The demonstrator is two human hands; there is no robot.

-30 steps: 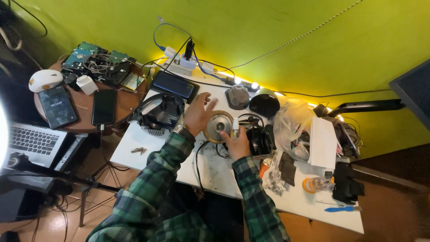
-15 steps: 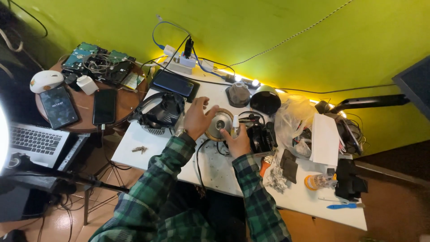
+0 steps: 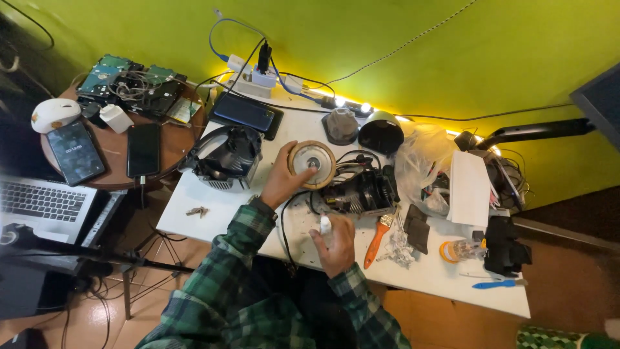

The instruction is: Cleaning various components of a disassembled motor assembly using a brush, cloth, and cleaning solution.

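Centre frame, the left hand grips a round, tan-rimmed motor part beside the black motor body; below it, the right hand closes around a small white bottle; the step looks like applying fluid; next the nozzle must meet the disc's hub.

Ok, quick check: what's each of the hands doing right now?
Left hand: closed on the round disc, holding it over the table.
Right hand: closed around a small white bottle.
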